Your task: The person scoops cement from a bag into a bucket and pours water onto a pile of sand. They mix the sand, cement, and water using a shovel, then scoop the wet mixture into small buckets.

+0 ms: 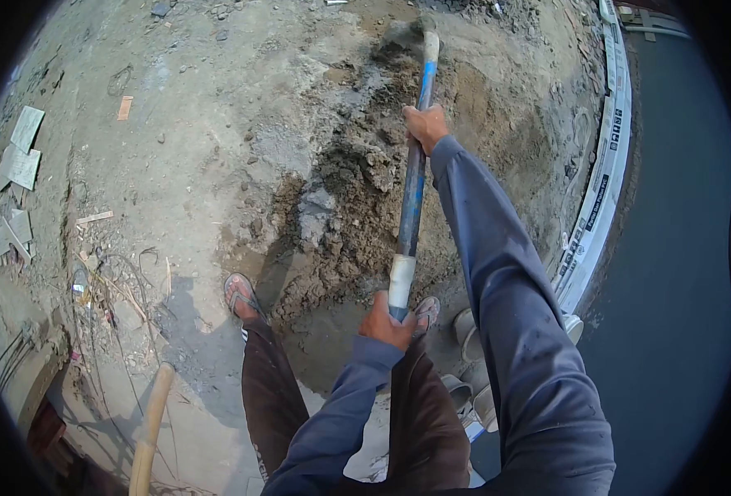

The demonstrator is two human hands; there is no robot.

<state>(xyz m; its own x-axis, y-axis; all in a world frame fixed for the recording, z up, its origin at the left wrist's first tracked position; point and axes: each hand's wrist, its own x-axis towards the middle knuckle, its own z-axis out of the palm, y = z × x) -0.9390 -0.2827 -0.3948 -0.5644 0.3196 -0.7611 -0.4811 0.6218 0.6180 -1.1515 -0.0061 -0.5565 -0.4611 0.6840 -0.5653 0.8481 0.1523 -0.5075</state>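
Observation:
A long-handled hoe point(412, 198), its pole marked with blue and white patches, slants up and away from me. My left hand point(387, 321) is wrapped round the pole's near end, just below a white sleeve. Farther up, my right hand point(427, 126) grips the pole with its fingers closed. The dark blade point(400, 43) rests at the far end against the soil, and its edge cannot be made out. Beneath the pole lies a heap of damp, clumpy brown soil point(357, 182).
My sandalled feet point(240, 296) stand at the heap's near side. Several buckets point(467, 333) sit by my right leg. A long white printed strip point(605, 178) borders smooth grey ground on the right. Broken tiles point(23, 161), wires and a wooden pole point(152, 426) lie left.

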